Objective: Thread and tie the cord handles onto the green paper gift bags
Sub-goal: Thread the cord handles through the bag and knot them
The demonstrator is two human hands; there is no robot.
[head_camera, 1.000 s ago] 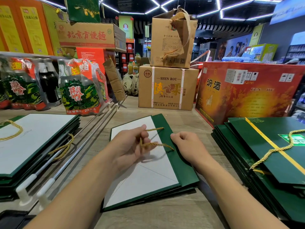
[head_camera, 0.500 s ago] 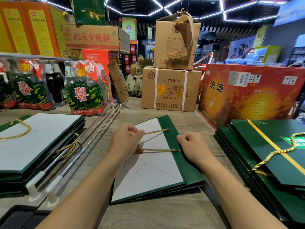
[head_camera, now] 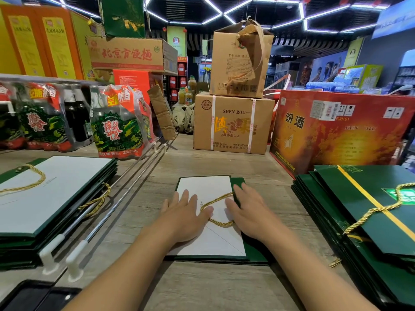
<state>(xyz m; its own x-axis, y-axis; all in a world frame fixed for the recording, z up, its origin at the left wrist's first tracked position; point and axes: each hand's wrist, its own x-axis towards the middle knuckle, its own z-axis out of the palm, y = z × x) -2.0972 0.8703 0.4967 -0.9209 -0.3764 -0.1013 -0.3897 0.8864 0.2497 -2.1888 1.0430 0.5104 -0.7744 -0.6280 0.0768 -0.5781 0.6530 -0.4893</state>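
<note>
Two hands lie flat on the single bag point(head_camera: 224, 243) in the middle of the frame. The left hand point(head_camera: 184, 212) rests with straight, spread fingers on the bag's white face. The right hand point(head_camera: 249, 212) presses with straight fingers, partly on that white face and partly on the green folded band along the bag's far edge. Neither hand grips anything. The gold cord point(head_camera: 221, 224) lies as a loop on the white face in the gap between the hands. Its upper run reaches towards the right fingertips at the green band, and its lower curve passes just beside the left thumb and touches the right thumb. Whether its ends are knotted is hidden. The handle on this side looks threaded and the hands seem to be flattening the bag, so this side is probably almost done. At the left of the frame, a stack of bags point(head_camera: 51, 194) with cord loops showing looks finished. At the right, a stack of green bags point(head_camera: 386, 234) with a cord lying across its top probably waits, so a good share of the job seems left. Everything sits on the wooden worktop point(head_camera: 202, 286).
</note>
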